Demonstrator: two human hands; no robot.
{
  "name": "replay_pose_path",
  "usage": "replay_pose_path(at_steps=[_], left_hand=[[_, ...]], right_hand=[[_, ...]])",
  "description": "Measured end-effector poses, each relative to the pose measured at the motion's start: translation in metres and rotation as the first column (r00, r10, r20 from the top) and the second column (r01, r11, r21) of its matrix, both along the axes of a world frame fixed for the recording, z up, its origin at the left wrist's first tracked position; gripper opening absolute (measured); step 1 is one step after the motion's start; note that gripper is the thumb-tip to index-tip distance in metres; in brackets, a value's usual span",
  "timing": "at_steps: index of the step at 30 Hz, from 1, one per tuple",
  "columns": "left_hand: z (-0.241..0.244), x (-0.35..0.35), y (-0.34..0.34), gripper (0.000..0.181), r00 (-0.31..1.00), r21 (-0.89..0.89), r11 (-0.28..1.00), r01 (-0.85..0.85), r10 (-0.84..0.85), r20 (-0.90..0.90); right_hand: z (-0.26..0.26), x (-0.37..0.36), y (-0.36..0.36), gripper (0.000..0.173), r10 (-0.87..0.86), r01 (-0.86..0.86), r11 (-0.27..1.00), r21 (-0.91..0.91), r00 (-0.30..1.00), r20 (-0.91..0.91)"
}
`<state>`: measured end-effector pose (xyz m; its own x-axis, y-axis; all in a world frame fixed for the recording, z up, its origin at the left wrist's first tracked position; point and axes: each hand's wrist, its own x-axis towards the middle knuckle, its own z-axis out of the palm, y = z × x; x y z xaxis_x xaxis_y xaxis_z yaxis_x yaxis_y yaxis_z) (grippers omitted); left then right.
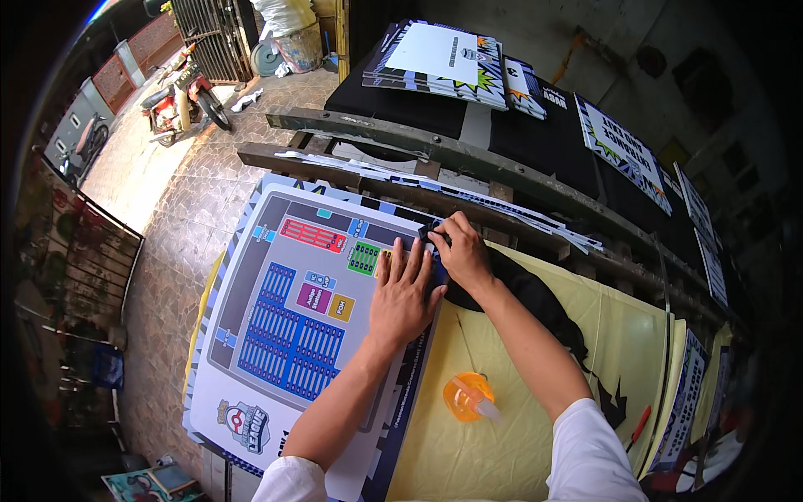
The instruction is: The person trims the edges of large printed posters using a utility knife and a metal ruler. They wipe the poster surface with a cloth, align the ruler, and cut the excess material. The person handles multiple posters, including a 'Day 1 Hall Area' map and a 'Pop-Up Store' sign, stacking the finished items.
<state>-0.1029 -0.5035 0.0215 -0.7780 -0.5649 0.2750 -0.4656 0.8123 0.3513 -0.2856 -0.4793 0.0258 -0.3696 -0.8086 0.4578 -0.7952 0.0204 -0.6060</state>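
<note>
A large printed board (295, 282) with a coloured floor plan lies before me, set at a slant. My left hand (401, 301) is flat on its right part, fingers slightly spread and pressing nothing but the printed surface. Just beyond those fingertips, my right hand (463, 248) pinches a small black object (429, 231) at the board's upper right edge; whether it is cloth or a tool I cannot tell. Black fabric (546, 301) is spread beneath my right forearm. Nearer to me, an orange cup (461, 401) has a brush or spatula (480, 401) lying across it.
Yellow sheeting (533, 439) covers the surface to the right, with a red-handled tool (640, 423) near its edge. Wooden rails (401, 141) and thin white strips (439, 187) run beyond the board. Stacked printed signs (433, 56) lie behind. A motorcycle (182, 100) stands at upper left.
</note>
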Motion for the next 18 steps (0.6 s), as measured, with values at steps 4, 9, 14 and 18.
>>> replay_pose_path(at_steps=[4,9,14,18], left_hand=[[0.002,-0.004,0.003,0.066,1.000,0.005,1.000,0.013,-0.013,-0.011],[-0.002,0.001,0.000,0.066,1.000,0.014,1.000,0.000,0.000,-0.010],[0.001,-0.003,0.002,0.065,1.000,0.013,1.000,-0.001,0.001,-0.005],[-0.001,0.000,0.001,0.065,1.000,0.009,1.000,-0.009,0.009,0.004]], right_hand=[[-0.028,-0.040,-0.019,0.020,-0.226,0.234,0.965,-0.118,0.971,0.074],[-0.013,-0.027,-0.014,0.019,-0.273,0.301,0.925,-0.231,0.951,0.147],[-0.034,-0.040,-0.001,0.016,-0.283,0.284,0.955,-0.084,0.959,0.017],[-0.017,-0.028,-0.001,0.016,-0.208,0.204,0.959,-0.196,0.978,-0.003]])
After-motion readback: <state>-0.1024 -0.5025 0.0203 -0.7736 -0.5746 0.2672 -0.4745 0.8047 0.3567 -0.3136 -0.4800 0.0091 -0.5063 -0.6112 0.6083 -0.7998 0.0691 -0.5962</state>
